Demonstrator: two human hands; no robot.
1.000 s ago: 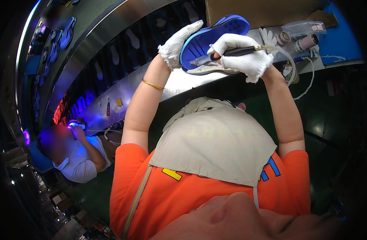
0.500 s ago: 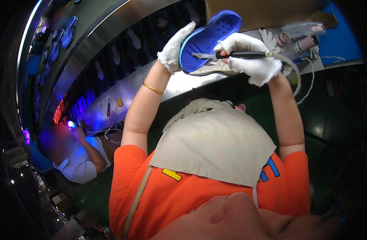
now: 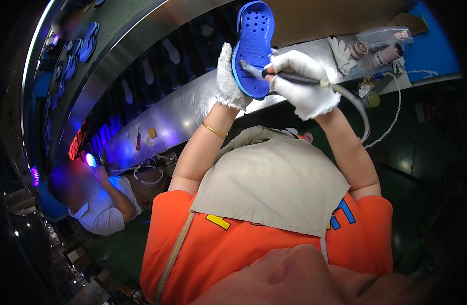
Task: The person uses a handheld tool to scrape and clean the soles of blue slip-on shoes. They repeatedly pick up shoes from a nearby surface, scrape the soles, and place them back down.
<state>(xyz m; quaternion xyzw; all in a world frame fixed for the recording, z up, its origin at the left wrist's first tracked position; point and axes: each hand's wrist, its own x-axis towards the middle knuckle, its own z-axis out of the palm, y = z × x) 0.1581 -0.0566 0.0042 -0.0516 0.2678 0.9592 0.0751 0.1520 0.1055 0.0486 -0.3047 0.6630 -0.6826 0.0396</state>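
Observation:
A blue foam shoe sole point(image 3: 257, 43), with round holes at its far end and a light blue edge, is held nearly upright above the metal bench. My left hand point(image 3: 229, 82), in a white glove, grips its left side near the heel; some fingers are behind it. In my gloved right hand point(image 3: 303, 86) is a brush point(image 3: 297, 78) with a dark handle, a flat pale tip and a grey hose trailing from its back end. The brush's tip meets the inner face of the sole, on the lower left.
The metal bench point(image 3: 175, 109) curves along a dark conveyor holding pale insoles point(image 3: 171, 51). White gloves point(image 3: 340, 53), pinkish rolls point(image 3: 388, 55) and a plastic bag lie right. Another person point(image 3: 104, 203) works at the left. Blue shoes point(image 3: 89, 44) stand beyond the conveyor.
The sole has turned from slanting right to nearly upright. My right hand and brush have moved left and slightly down, and my left hand has moved slightly right and down.

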